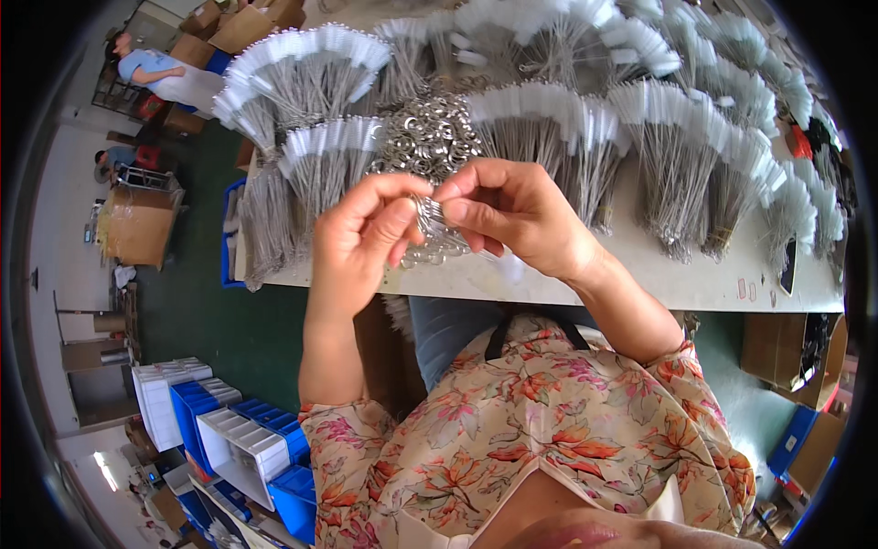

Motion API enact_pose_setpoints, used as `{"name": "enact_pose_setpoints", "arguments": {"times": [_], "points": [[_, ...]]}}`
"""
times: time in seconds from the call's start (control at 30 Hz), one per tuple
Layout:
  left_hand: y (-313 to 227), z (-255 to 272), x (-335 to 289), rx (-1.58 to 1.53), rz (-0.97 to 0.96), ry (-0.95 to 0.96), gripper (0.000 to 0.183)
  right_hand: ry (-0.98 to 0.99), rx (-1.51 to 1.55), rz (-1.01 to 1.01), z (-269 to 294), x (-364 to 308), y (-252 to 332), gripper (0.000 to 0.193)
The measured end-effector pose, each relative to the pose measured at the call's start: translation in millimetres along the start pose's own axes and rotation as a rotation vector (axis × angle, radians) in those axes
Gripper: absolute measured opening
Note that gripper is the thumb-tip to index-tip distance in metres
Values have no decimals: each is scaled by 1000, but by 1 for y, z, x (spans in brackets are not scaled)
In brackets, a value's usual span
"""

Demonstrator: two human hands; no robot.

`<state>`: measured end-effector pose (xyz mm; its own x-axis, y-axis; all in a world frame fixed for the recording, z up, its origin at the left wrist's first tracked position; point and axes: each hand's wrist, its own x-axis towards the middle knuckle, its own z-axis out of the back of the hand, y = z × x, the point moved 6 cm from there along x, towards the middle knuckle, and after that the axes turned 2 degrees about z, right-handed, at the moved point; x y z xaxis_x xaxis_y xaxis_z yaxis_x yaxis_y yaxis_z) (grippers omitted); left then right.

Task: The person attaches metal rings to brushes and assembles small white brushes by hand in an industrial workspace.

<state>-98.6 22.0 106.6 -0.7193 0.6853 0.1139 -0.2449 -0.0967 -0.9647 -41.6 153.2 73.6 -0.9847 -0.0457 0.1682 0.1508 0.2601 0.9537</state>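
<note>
My left hand (364, 233) and my right hand (521, 218) meet above the near edge of the table, both closed in a pinch. Between their fingertips is a small bunch of shiny metal rings (428, 218), partly hidden by the fingers. Under the hands, more loose metal loops (437, 251) lie at the table's edge. Just beyond rises a heap of silvery metal rings or clasps (428, 137); their exact kind is too small to tell. Bundles of thin grey wires with clear white tags (329, 151) flank the heap.
The pale table (631, 274) carries several more tagged wire bundles (686, 165) along its back and right. A dark phone-like object (788, 267) lies at the right edge. Blue and white bins (242, 439) stand lower left. Cardboard boxes (777, 352) sit at right. A person (160, 73) is far left.
</note>
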Motion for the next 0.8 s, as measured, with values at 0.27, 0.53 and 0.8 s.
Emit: {"name": "enact_pose_setpoints", "arguments": {"times": [0.27, 0.53, 0.8], "points": [[34, -2, -10, -496, -174, -108, 17, -158, -53, 169, -15, -16, -19, 8], [13, -20, -10, -601, -276, -167, 23, -232, -496, 611, -20, -14, -5, 13], [-18, -24, -25, -178, -500, -318, 16, -247, -400, 689, -20, -23, 18, 16]]}}
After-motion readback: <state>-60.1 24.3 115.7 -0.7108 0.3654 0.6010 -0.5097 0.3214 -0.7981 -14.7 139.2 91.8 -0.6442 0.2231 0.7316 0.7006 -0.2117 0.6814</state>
